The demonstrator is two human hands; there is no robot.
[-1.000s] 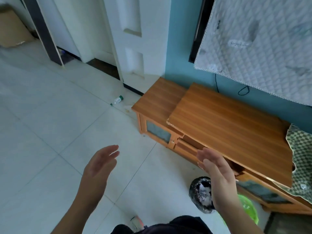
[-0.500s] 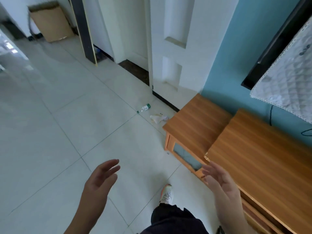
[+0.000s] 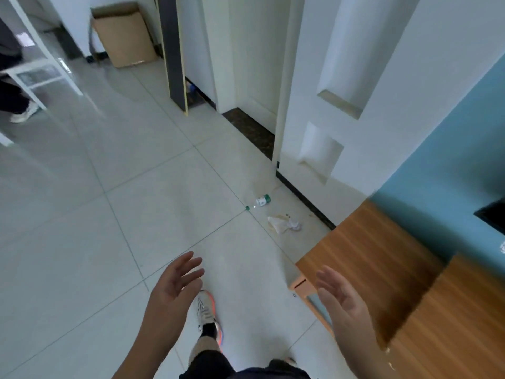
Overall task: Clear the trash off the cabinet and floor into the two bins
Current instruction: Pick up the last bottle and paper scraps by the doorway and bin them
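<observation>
A plastic bottle (image 3: 261, 201) and crumpled paper (image 3: 284, 224) are lying near each other on the tiled floor (image 3: 109, 214), beside the wooden cabinet (image 3: 382, 269).

Both hands are raised with palms facing each other and fingers spread, neither grip around anything. The left hand (image 3: 175, 288) sits at about 6 o'clock, above a white shoe with an orange edge (image 3: 208, 313) planted on the pale tiled floor (image 3: 82, 242). The right hand (image 3: 343, 299) is at 5 o'clock, in front of the corner of the wooden cabinet (image 3: 382, 255), which fills the 4 o'clock area against a teal wall (image 3: 451, 160). Towards 1 o'clock from the hands, a small clear bottle with a green label (image 3: 261, 201) lies on its side on the floor. Just beside it, nearer the cabinet, lies a crumpled white wrapper (image 3: 284, 224). A cardboard box (image 3: 123, 36) leans at 11 o'clock.
</observation>
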